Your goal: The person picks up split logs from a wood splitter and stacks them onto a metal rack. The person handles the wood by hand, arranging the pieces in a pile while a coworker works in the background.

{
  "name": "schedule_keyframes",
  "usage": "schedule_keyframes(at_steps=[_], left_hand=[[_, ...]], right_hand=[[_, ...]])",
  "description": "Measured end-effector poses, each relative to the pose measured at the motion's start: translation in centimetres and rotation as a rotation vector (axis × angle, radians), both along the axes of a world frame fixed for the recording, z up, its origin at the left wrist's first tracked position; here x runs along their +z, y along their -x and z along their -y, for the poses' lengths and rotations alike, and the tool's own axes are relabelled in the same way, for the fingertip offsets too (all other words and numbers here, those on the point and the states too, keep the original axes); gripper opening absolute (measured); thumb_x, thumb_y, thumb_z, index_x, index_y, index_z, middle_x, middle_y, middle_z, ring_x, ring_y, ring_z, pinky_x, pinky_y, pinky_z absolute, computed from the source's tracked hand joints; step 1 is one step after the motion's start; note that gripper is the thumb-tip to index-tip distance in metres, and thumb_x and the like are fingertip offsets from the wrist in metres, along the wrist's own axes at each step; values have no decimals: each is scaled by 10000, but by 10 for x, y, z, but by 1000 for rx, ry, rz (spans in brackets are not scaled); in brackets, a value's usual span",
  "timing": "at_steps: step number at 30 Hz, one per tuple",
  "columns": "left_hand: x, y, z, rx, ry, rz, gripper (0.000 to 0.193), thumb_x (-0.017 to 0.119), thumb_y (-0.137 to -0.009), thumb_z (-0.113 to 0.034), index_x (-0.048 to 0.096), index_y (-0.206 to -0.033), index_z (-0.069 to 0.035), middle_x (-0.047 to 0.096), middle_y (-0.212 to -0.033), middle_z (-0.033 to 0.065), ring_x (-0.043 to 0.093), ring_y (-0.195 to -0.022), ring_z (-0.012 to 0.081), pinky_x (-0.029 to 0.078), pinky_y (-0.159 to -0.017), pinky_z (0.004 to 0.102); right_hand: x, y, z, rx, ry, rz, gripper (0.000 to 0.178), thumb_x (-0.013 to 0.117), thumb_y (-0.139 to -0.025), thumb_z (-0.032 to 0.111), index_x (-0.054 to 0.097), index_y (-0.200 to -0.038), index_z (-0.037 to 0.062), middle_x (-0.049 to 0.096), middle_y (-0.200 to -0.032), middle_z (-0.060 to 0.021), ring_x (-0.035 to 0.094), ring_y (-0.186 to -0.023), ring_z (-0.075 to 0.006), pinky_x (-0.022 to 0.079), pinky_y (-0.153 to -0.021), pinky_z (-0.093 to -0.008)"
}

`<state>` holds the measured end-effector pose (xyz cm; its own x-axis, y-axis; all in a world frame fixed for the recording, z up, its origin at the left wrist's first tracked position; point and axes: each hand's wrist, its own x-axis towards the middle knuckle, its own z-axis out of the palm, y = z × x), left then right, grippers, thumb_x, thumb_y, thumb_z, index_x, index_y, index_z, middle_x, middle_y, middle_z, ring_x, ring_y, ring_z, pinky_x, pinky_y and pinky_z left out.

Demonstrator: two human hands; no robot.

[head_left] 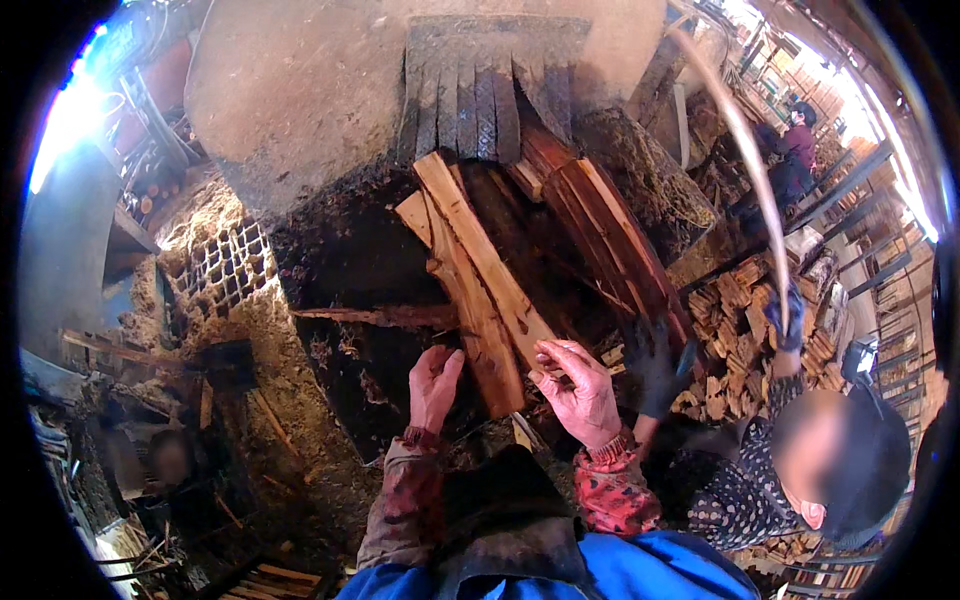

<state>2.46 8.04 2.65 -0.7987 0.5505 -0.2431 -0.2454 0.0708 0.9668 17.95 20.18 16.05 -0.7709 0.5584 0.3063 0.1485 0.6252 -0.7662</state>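
Nearest the camera are the person's own forearms, in a blue jacket with patterned cuffs, rising from the lower edge. The left hand (433,388) lies with its fingers stretched out and open, touching the near end of the split planks (478,290). The right hand (580,392) has its fingers loosely curled over the near end of the right plank; whether they truly grip it or only press on it cannot be told.

The planks are pale, freshly split lengths lying side by side, running from the hands away and to the left into a dark, sooty opening (370,300). To judge by how they lie, the feeding is partly done: the far ends are already in the blackened hollow, while the near ends are not yet pushed home. A bundle of redder boards (610,235) lies just to the right, also slanting into the opening.

As a container, the opening holds only the wood and black char; no flame shows. Far behind it stands a mud-coloured dome (300,90) with a dark slatted panel (485,85).

On the right a co-worker in a dotted top reaches in with a dark gloved hand (660,365), beside a heap of short cut sticks (740,330). A latticed brick wall (225,265) stands to the left.
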Motion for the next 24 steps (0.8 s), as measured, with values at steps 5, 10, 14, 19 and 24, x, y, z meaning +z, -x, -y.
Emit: schedule_keyframes(at_steps=[5, 10, 14, 19, 24], left_hand=[[7, -7, -5, 78, -45, 81, 428, 665, -870, -258, 555, -1134, 61, 628, -981, 86, 595, -889, 147, 492, -778, 283], [9, -5, -6, 106, -33, 54, 434, 669, -865, -211, 534, -1154, 83, 633, -980, 87, 588, -876, 122, 491, -763, 255], [4, 0, -4, 116, -59, 64, 431, 669, -864, -184, 523, -1156, 96, 634, -982, 86, 588, -866, 114, 493, -758, 245], [8, -2, -16, 48, -113, 87, 413, 664, -863, -163, 523, -1154, 94, 634, -992, 88, 589, -888, 120, 485, -774, 249], [6, 0, -22, 20, -11, -11, 429, 670, -847, -187, 540, -1129, 109, 639, -992, 108, 587, -927, 142, 478, -799, 262]], right_hand=[[-5, 3, -10, 10, -23, -3, 353, 691, -779, 61, 592, -1108, -19, 610, -1064, -152, 638, -911, -280, 525, -769, -338], [-6, 21, -23, 32, -166, 53, 353, 689, -785, 114, 589, -1094, -21, 605, -1062, -161, 619, -933, -325, 523, -778, -362], [-8, 56, -49, -1, -316, 5, 349, 678, -795, 162, 591, -1078, -24, 592, -1065, -169, 604, -943, -348, 512, -804, -388], [-61, 110, -130, -73, -635, 285, 531, 676, -793, 245, 485, -1238, 28, 484, -1211, -184, 457, -1150, -382, 480, -852, -439], [-95, 122, -173, -38, -639, 586, 499, 657, -795, 267, 491, -1227, 80, 473, -1172, -192, 472, -1112, -371, 461, -860, -446]])
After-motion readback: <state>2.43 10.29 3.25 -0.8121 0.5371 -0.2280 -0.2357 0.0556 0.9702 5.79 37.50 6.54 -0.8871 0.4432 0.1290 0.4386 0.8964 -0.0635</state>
